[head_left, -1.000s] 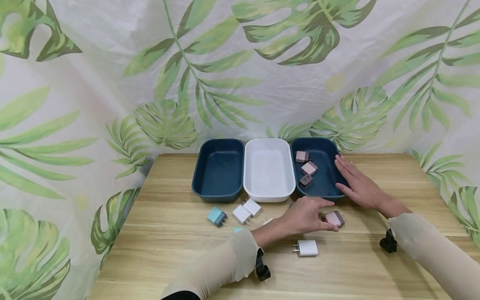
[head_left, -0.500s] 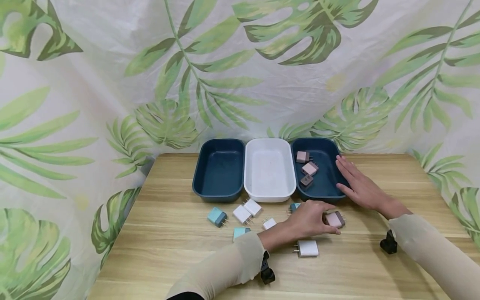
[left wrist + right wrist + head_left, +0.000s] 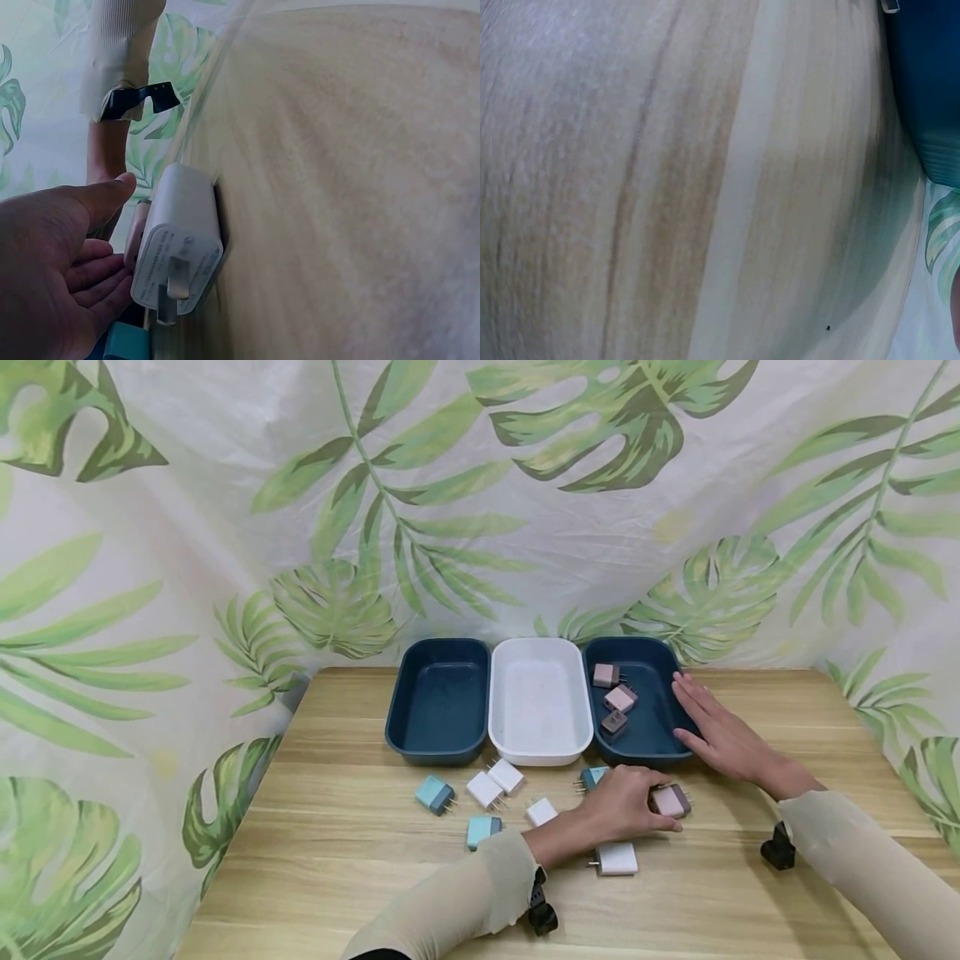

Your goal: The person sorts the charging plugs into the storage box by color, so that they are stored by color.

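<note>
My left hand [image 3: 621,802] is low over the table with thumb and index finger spread to either side of a pink-and-brown plug-in charger [image 3: 670,801]. That charger lies on the table; in the left wrist view its pink edge [image 3: 137,234] shows by the fingertips, partly hidden behind a white charger [image 3: 182,232]. I cannot tell whether the fingers touch it. With straight fingers my right hand [image 3: 723,739] rests against the right side of the right dark blue tray [image 3: 651,727]. Inside that tray are two pink-and-brown chargers [image 3: 620,698] and a brown-looking charger [image 3: 613,724].
A white tray [image 3: 540,702] stands between the right tray and another dark blue tray [image 3: 438,702]. Several white chargers [image 3: 485,790] and teal-and-grey chargers [image 3: 433,794] lie on the wooden table [image 3: 337,860]. A leaf-print cloth [image 3: 450,527] hangs behind.
My left hand has moved slightly right and nearer to me, closer around the pink-and-brown charger, uncovering teal chargers behind it. The right hand stays put.
</note>
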